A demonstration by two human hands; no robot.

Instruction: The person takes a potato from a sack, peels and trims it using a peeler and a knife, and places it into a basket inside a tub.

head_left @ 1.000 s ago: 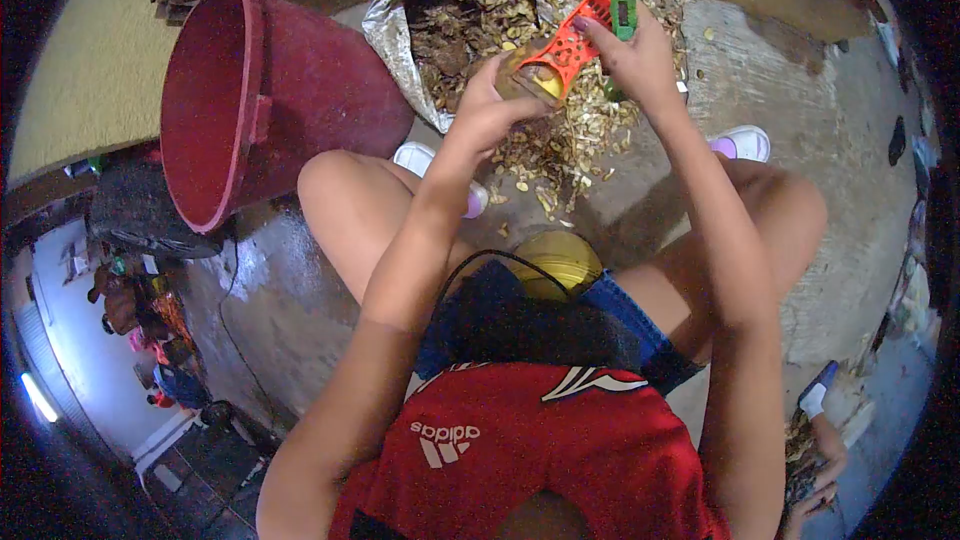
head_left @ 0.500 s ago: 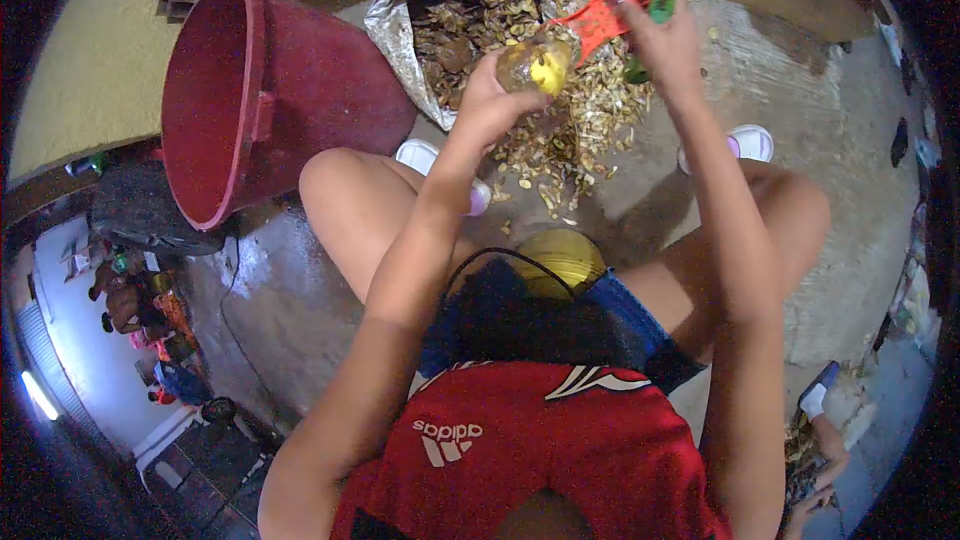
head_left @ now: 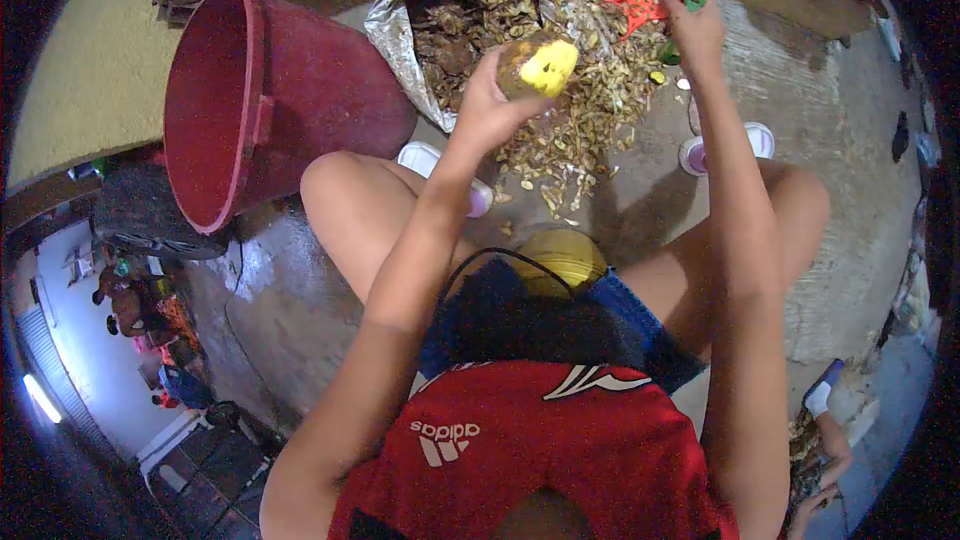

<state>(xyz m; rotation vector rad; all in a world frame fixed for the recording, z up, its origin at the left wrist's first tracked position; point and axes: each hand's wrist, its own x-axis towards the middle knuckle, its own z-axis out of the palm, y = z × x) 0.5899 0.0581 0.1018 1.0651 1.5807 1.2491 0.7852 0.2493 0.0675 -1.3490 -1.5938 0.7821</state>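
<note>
My left hand [head_left: 490, 100] is wrapped round a partly peeled, brown-skinned fruit or root [head_left: 548, 68] with a bare yellow patch facing up; I cannot tell its kind. Off to the right, my right hand [head_left: 697, 32] grips an orange and green peeler-like tool [head_left: 650, 2], apart from the fruit or root. Thin brown and pale peelings [head_left: 575, 145] lie heaped on the floor beneath both hands. Behind my left hand, a whitish sack [head_left: 392, 25] lies with its mouth towards me and peelings inside.
A large dark red bin [head_left: 325, 90] lies tipped at the left, close to my knee. Between my legs is a yellow rounded container [head_left: 560, 255]. A dark tyre-like object [head_left: 150, 210] sits further left. Other people [head_left: 125, 305] are at the far left, and someone's arm [head_left: 832, 450] shows lower right.
My right hand has moved right and up with the orange tool, away from the fruit or root. The yellow patch now faces the camera more fully.
</note>
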